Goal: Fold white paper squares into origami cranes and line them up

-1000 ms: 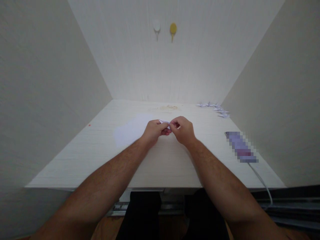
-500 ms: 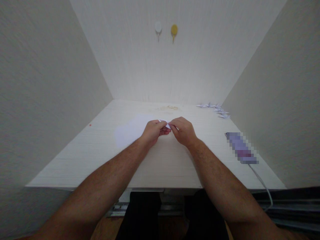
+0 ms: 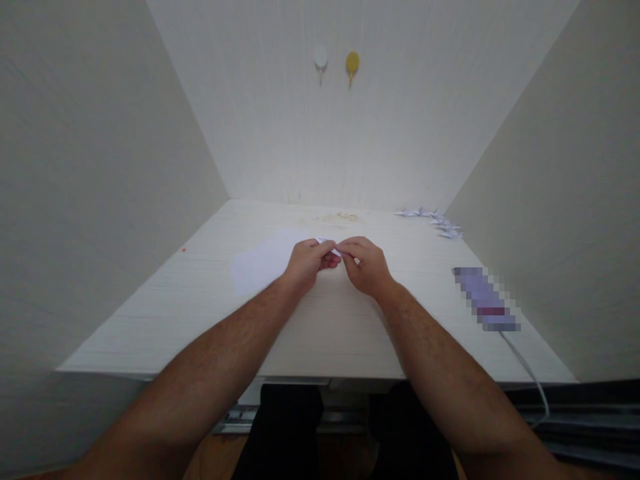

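Note:
A small piece of folded white paper (image 3: 323, 241) is held just above the middle of the table. My left hand (image 3: 309, 260) grips it between thumb and fingers, with the other fingers curled beneath. On the opposite side, my right hand (image 3: 367, 263) pinches the paper's right end with thumb and forefinger. Most of the paper is hidden by my fingers, so its folded shape cannot be made out. White paper sheets (image 3: 260, 260) lie flat on the table, partly behind my left hand and forearm.
Several folded white paper cranes (image 3: 435, 220) stand along the table's far right corner. A pixelated device (image 3: 483, 297) with a white cable (image 3: 525, 367) lies on the right. Walls enclose the table (image 3: 330, 327) on three sides. Two hooks, white (image 3: 321, 57) and yellow (image 3: 353, 63), hang at the back.
The view has shifted slightly. My right fingers have moved a little against the paper's end, and less of the paper shows between my hands. Both hands keep their hold.

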Demonstrator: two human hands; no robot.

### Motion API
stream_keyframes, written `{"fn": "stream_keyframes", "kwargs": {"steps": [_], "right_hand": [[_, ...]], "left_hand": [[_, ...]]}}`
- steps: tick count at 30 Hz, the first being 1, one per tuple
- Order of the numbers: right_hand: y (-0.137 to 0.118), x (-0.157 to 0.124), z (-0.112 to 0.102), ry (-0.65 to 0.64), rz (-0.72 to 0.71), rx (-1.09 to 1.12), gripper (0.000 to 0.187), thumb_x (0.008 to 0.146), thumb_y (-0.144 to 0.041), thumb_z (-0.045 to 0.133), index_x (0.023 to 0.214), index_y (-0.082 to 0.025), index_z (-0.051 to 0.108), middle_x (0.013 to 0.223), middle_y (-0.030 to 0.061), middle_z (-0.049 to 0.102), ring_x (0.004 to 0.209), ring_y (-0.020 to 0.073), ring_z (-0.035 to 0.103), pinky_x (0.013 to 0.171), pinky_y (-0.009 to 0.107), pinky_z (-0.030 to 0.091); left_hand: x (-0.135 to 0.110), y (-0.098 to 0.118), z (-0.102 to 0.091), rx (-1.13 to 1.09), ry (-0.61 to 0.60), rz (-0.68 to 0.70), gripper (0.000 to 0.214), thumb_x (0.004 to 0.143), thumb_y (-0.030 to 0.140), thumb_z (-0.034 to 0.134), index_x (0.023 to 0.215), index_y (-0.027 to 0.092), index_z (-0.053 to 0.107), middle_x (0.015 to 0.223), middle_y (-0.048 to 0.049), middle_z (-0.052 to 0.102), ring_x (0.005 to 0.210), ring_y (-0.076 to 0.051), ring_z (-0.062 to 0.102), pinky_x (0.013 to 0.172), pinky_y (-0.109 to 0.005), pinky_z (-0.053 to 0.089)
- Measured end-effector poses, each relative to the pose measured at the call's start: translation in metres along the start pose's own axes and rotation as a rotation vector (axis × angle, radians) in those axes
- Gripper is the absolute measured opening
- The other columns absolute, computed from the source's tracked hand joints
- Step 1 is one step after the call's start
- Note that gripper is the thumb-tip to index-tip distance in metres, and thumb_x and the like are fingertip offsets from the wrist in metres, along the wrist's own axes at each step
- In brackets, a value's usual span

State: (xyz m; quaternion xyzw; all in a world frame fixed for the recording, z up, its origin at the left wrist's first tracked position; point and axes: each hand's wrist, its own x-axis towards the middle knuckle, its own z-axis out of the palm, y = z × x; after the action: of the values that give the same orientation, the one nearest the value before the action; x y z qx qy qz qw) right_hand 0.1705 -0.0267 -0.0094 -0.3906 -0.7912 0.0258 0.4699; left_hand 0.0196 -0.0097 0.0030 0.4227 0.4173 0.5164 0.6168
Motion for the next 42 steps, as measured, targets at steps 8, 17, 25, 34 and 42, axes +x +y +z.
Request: {"fn": "stream_keyframes", "kwargs": {"steps": [8, 17, 25, 34, 42], "right_hand": [[-0.0039, 0.0084, 0.0027, 0.17, 0.643, 0.521, 0.014, 0.073, -0.031, 0.068, 0.077, -0.018, 0.068, 0.07, 0.0021, 0.068, 0.064, 0.0152, 0.062, 0.062, 0.031, 0.054], [-0.0026, 0.0088, 0.0037, 0.075, 0.783, 0.685, 0.021, 0.065, -0.032, 0.075, 0.067, -0.016, 0.061, 0.059, -0.0007, 0.064, 0.054, 0.0109, 0.058, 0.053, 0.025, 0.052], [-0.0003, 0.0069, 0.0066, -0.01, 0.738, 0.627, 0.017, 0.072, -0.031, 0.068, 0.069, -0.017, 0.059, 0.058, -0.0019, 0.061, 0.049, 0.0098, 0.055, 0.048, 0.024, 0.05], [-0.0055, 0.0088, 0.0061, -0.042, 0.683, 0.513, 0.015, 0.075, -0.029, 0.063, 0.068, -0.017, 0.058, 0.056, -0.0016, 0.061, 0.05, 0.0109, 0.057, 0.046, 0.022, 0.044], [-0.0043, 0.0066, 0.0106, -0.016, 0.636, 0.544, 0.016, 0.075, -0.031, 0.062, 0.067, -0.018, 0.058, 0.055, -0.002, 0.061, 0.05, 0.0108, 0.054, 0.05, 0.023, 0.042]], "left_hand": [[0.001, -0.0029, -0.0011, 0.082, -0.05, 0.07, 0.024, 0.07, 0.03, 0.075, 0.073, 0.009, 0.064, 0.061, -0.0056, 0.064, 0.053, -0.013, 0.062, 0.054, -0.026, 0.051], [-0.0015, -0.0035, -0.0012, 0.233, -0.063, 0.144, 0.02, 0.073, 0.03, 0.069, 0.075, 0.01, 0.067, 0.059, -0.0057, 0.066, 0.052, -0.013, 0.061, 0.054, -0.026, 0.051], [0.0019, -0.0038, -0.0043, 0.386, -0.032, 0.23, 0.016, 0.072, 0.029, 0.066, 0.068, 0.015, 0.06, 0.053, 0.0015, 0.058, 0.042, -0.008, 0.048, 0.041, -0.02, 0.034], [0.0017, -0.0065, -0.0022, 0.419, 0.0, 0.235, 0.016, 0.071, 0.029, 0.064, 0.063, 0.016, 0.056, 0.05, 0.003, 0.054, 0.043, -0.008, 0.044, 0.043, -0.021, 0.03], [-0.0052, -0.0021, 0.0027, 0.411, 0.068, 0.277, 0.016, 0.07, 0.027, 0.065, 0.061, 0.016, 0.058, 0.048, 0.0051, 0.051, 0.045, -0.007, 0.041, 0.046, -0.021, 0.03]]}}
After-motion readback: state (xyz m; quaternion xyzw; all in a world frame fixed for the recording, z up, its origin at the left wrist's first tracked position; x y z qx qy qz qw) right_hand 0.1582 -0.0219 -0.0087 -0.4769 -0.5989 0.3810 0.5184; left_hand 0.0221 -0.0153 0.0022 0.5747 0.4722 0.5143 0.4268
